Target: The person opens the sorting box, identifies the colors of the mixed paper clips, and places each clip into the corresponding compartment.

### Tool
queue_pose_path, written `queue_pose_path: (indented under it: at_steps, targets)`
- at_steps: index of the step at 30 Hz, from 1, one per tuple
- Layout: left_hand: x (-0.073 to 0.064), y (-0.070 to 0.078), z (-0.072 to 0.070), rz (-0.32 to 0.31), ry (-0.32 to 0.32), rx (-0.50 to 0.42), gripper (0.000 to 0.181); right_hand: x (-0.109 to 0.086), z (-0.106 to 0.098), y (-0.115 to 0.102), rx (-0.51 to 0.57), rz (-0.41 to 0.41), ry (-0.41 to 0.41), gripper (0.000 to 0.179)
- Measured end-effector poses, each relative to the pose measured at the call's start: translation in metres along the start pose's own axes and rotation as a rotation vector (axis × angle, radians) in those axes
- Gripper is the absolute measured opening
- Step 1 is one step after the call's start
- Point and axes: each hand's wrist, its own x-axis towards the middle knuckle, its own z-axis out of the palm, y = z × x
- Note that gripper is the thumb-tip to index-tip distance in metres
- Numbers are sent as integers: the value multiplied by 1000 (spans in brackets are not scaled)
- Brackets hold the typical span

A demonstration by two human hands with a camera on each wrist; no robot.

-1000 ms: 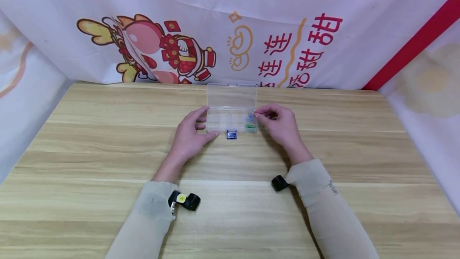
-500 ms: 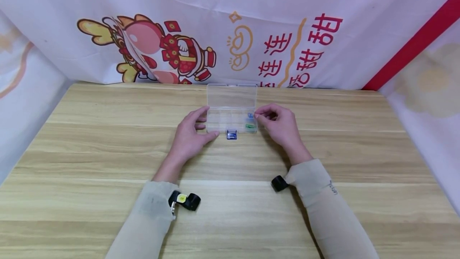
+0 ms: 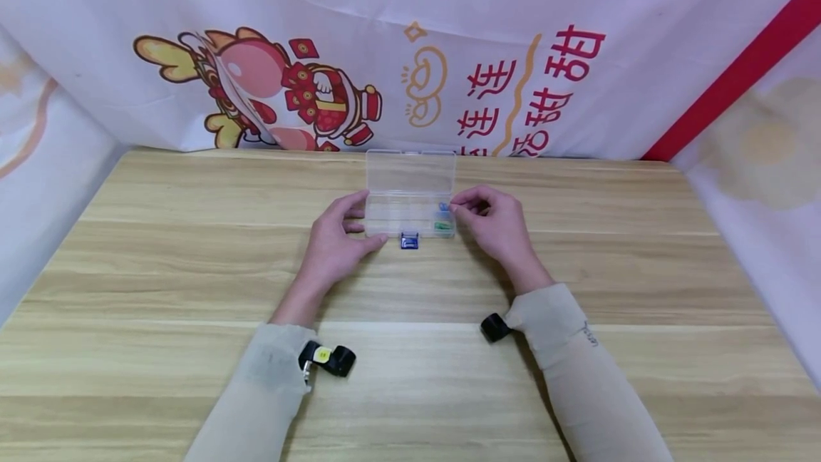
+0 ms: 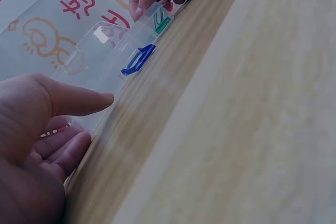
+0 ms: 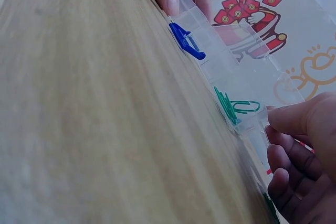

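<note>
A clear compartment box stands near the table's back edge, its transparent lid raised. A dark blue latch hangs at its front. Green paper clips lie in the front right compartment, and small blue pieces are in the one behind. My left hand holds the box's left end, thumb at the front edge and fingers at the side. At the right end, my right hand pinches the wall between thumb and index finger; its other fingers are curled.
The wooden table spreads out in front of the box. A printed white cloth hangs right behind the table's back edge. Beside my right hand, a bit of green shows low near the tabletop.
The head view has shifted slightly, so everything appears a little further left. Both hands keep their places at the box's ends.
</note>
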Motion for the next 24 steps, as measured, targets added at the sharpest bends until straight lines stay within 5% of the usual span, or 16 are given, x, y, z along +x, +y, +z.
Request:
queue_pose_path:
  at_steps: [24]
  targets:
    - [0, 6, 2, -78, -23, -24, 86, -1, 1, -2, -25, 10, 1, 11]
